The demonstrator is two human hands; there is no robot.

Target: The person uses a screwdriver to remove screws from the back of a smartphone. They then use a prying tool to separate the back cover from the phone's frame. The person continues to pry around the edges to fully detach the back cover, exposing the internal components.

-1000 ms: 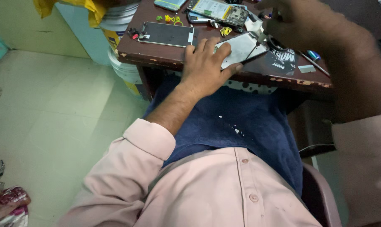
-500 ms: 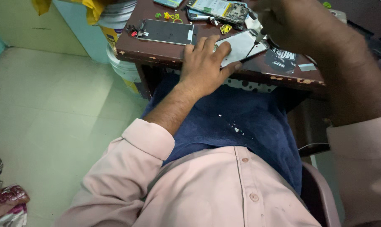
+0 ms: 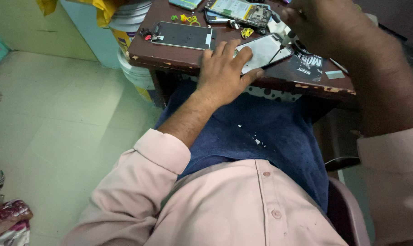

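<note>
Pressing down a silvery flat phone panel (image 3: 261,51) at the near edge of the dark brown wooden table (image 3: 179,57).

Spreading left hand (image 3: 224,73) fingers flat on the panel; right hand (image 3: 327,25) curling near its far end, grip unclear. Leaving an opened phone with exposed circuit board (image 3: 240,11) and black screen panel (image 3: 183,35) apart, unassembled.

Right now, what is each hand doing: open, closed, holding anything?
Left hand: open, fingers spread, pressing the flat silver phone panel onto the dark brown wooden table.
Right hand: curled above the panel; grip cannot be told.
</note>
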